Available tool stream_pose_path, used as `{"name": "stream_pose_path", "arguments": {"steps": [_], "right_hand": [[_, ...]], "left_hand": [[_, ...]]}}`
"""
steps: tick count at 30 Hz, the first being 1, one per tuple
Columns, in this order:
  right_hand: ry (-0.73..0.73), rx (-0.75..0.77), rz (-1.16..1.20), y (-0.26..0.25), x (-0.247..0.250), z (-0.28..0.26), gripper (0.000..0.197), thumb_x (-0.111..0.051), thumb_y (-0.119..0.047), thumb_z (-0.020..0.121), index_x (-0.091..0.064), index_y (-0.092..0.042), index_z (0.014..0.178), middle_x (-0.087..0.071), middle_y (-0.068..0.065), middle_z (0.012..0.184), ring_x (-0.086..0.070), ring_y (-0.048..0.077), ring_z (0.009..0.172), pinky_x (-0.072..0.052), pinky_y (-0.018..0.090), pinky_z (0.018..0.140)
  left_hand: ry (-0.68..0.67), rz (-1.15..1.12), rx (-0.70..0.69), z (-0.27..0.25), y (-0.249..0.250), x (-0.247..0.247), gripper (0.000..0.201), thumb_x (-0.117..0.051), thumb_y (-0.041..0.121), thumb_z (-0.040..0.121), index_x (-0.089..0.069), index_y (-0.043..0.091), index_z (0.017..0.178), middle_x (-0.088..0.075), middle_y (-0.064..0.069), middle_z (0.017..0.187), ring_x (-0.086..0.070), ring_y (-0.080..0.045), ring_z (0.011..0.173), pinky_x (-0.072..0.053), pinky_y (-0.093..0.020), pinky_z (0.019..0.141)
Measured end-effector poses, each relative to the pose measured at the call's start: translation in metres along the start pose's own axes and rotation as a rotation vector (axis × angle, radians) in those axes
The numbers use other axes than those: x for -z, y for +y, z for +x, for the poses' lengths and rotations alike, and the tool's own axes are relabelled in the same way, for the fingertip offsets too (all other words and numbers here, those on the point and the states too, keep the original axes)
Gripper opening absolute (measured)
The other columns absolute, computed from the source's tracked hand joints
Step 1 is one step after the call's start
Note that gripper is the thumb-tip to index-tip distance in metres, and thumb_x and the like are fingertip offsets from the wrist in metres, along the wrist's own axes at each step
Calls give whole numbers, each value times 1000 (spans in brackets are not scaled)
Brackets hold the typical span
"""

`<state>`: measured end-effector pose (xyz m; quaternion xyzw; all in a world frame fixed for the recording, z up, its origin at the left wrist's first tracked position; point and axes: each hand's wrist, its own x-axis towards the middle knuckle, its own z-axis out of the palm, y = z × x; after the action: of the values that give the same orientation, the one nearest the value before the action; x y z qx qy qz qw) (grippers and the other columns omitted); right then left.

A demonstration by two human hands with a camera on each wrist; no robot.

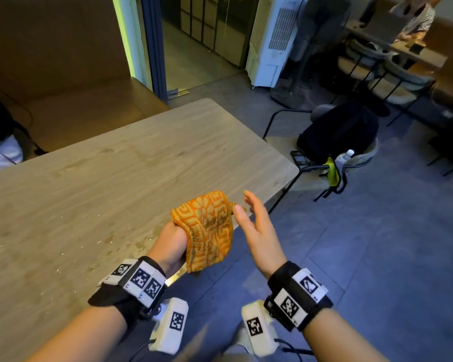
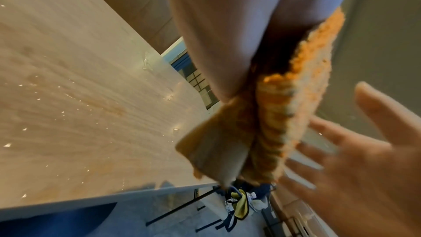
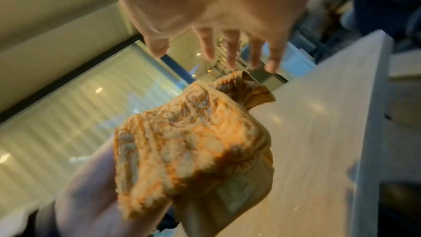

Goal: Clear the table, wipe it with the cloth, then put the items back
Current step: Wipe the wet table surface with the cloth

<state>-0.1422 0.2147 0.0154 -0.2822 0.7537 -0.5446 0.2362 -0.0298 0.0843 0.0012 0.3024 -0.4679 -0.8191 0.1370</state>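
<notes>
The cloth (image 1: 207,231) is gripped in the curled fingers of the left hand (image 1: 171,244) above the worktop (image 1: 102,178) edge; the right hand (image 1: 259,231) is held beside it, fingers spread apart.

Head view: looks forward and down from above onto the light wood-grain table (image 1: 120,163) and grey floor beyond. Left wrist view: close, along the left hand toward the table's near corner. Right wrist view: close, along the right hand. All three share the orange patterned cloth (image 1: 207,231) and the tabletop.
</notes>
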Motion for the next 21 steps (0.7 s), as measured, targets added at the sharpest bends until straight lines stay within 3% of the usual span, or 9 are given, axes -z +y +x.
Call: {"name": "stream_pose_path", "arguments": {"steps": [3,5,7,9,11,13,16,18,21], "right_hand": [[-187,-267,357,-2,-27,11,95,-59,-79,69,-31,-34,149,-46,-14,146,-46,-8,125,-39,22,102],[-152,-416,661,-5,-38,16,79,-68,-69,74,-50,-25,137,-64,0,125,-62,10,114,-44,36,104],[-160,-523,881,-2,-37,17,40,-66,-46,85,-68,-15,111,-69,7,91,-68,19,89,-48,39,94],[-163,-625,902,8,-31,17,25,-61,-33,87,-71,-11,96,-68,13,84,-67,25,84,-48,42,91],[-143,-673,816,26,-25,22,36,-67,-29,84,-70,-3,109,-67,23,107,-64,37,104,-45,49,102],[-6,-608,709,36,-17,38,55,-76,-23,76,-62,-4,125,-61,26,125,-58,42,117,-45,56,102],[199,-354,390,43,8,79,41,-57,-4,87,-62,-20,125,-68,6,122,-67,28,107,-56,46,87],[276,-192,37,51,28,117,45,-51,-8,88,-59,-33,123,-70,1,111,-67,28,96,-56,48,79],[164,-195,-550,96,40,183,62,-49,-28,84,-34,-39,143,-56,10,134,-52,36,120,-43,46,102]], "left_hand": [[-58,240,-175,0,-4,-14,49,-56,24,102,-38,26,148,-56,7,141,-59,0,121,-46,-20,105],[-127,484,-229,5,-10,-26,61,-52,30,98,-22,30,151,-43,6,152,-46,-4,136,-35,-20,114],[-231,604,-169,9,-12,-29,59,-54,27,90,-27,33,142,-49,3,145,-48,-10,133,-36,-21,110],[-360,616,-46,12,-9,-22,65,-68,26,77,-41,27,136,-61,1,127,-57,-15,118,-45,-20,100],[-451,608,16,15,-5,-10,72,-73,36,63,-49,34,131,-63,5,129,-58,-13,123,-45,-23,104],[-411,652,33,22,-2,8,78,-75,44,65,-41,45,135,-47,14,148,-41,-2,139,-32,-20,113],[-179,891,33,39,7,48,73,-70,37,91,-29,39,152,-30,11,159,-26,-4,144,-22,-27,117],[-60,994,67,51,14,82,72,-65,33,96,-25,34,156,-21,7,164,-25,-15,150,-23,-31,118],[102,1103,132,70,15,138,77,-67,33,94,-23,30,157,-9,-2,168,-16,-22,154,-22,-38,122]]}}
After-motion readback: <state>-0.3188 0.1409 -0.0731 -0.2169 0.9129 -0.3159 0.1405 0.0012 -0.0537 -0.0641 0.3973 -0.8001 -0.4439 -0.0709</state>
